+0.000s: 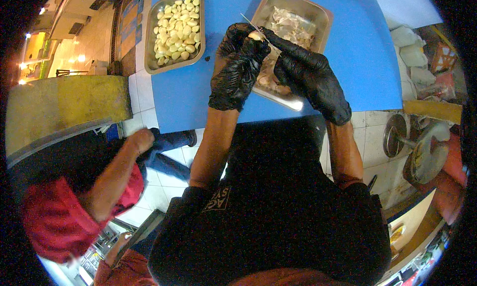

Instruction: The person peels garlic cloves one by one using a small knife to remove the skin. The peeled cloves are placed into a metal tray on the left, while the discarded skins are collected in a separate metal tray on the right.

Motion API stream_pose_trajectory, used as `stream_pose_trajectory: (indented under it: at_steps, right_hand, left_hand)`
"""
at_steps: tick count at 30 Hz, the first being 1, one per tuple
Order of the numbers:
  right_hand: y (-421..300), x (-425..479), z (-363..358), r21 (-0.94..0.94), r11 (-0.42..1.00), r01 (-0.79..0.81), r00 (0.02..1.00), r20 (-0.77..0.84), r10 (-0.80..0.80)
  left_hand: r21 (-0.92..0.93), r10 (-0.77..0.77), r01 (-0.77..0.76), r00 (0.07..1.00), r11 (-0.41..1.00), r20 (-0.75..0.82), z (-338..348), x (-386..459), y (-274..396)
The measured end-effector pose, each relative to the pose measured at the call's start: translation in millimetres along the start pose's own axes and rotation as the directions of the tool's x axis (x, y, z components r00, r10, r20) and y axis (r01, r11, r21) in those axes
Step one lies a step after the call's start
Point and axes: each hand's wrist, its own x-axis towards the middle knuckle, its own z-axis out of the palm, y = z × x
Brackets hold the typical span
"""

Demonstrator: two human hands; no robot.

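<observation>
My left hand (238, 62), in a black glove, pinches a garlic clove (256, 36) that looks partly covered in skin. A thin knife sits in my right hand (309, 69), also black-gloved; its narrow blade (250, 22) lies against the clove and points up to the left. Both hands are over the near left side of a steel tray (323, 28), which holds papery garlic skins (287, 21) and several unpeeled cloves (274, 85) at its near end. Left of my hands, a second steel tray (148, 43) is filled with peeled garlic cloves (177, 28). My fingers hide most of the knife's handle.
Both trays stand on a blue tabletop (357, 62). At left, a person in a red shirt (70, 215) is close to the table, near a yellow curved counter (70, 107). A round stool (428, 153) and white bags (413, 51) are at right.
</observation>
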Motion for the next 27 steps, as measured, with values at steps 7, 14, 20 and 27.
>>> stream_pose_trajectory:
  at_steps: [7, 14, 20, 27]
  right_hand:
    - [0.2, 0.9, -1.3, 0.231, 0.972, -0.054, 0.998, 0.038, 0.046]
    - [-6.2, 2.3, -5.2, -0.093, 0.996, -0.011, 0.999, -0.036, 0.008]
    - [-5.8, 4.9, -10.8, -0.148, 0.989, 0.011, 0.996, -0.09, -0.025]
    - [-0.6, 12.3, -13.4, -0.31, 0.95, 0.029, 0.978, -0.186, -0.091]
  left_hand:
    - [0.123, -0.014, 0.005, 0.997, 0.992, 0.07, -11.5, 1.6, -0.1]
    - [0.758, 0.153, -0.225, 0.974, 0.612, 0.166, -15.8, 8.9, 2.5]
    - [0.661, -0.007, -0.092, 0.989, 0.745, 0.146, -11.3, 9.7, 16.1]
    - [0.71, 0.037, -0.183, 0.976, 0.68, 0.216, -2.7, 2.4, 30.7]
